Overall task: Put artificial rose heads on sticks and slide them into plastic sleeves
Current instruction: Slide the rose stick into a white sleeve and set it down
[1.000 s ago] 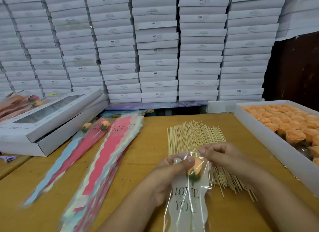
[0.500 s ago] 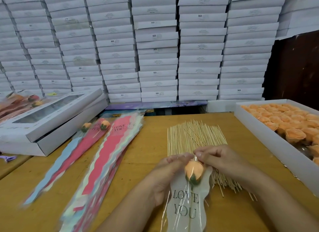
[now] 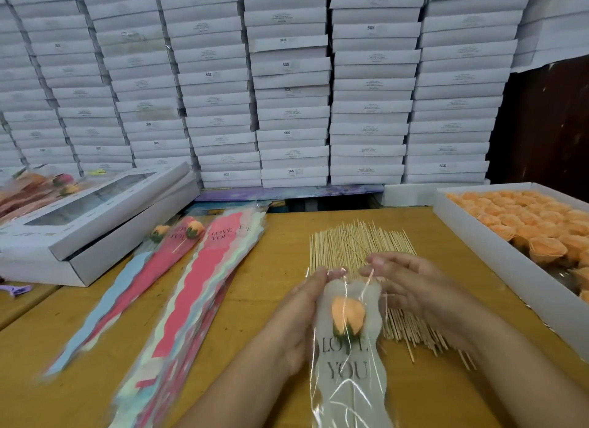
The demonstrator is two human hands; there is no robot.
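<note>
- Landmark: pile of wooden sticks (image 3: pixel 360 246), lying flat mid-tabletop (image 3: pixel 280 236), fanned out, pointing away from the person.
- Clear plastic sleeve (image 3: pixel 350 373) with white wavy inner panel printed "LOVE YOU" is held just in front of the sticks, its top edge over the pile's near end.
- Orange rose head (image 3: pixel 344 313) with green base sits inside the sleeve, below the top opening and just above the lettering; its stick runs down inside the sleeve, hard to make out through glare.
- Left hand (image 3: pixel 302 313) grasps the sleeve's left edge, thumb and fingertips pinched on the film near the top corner.
- Right hand (image 3: pixel 411 287) is over the near part of the sticks, fingers curled, fingertips at the sleeve's top right corner; looks like it pinches the film, grip partly blurred.
- Left of the sticks: a stack of empty sleeves (image 3: pixel 204 287) in pink, blue and pale colours, lying diagonally, motion-blurred.
- On the far end of that stack, two finished sleeved roses (image 3: pixel 178 231), side by side.
- Further left of the sticks: a white window-lid box (image 3: pixel 95 214) resting askew on its base, more wrapped roses behind it at the frame edge.
- Right of the sticks: an open white tray (image 3: pixel 497 262) filled with orange rose heads (image 3: pixel 522 217).
- Behind the sticks, past the tabletop's far edge: a wall of stacked white boxes (image 3: pixel 287 86).
</note>
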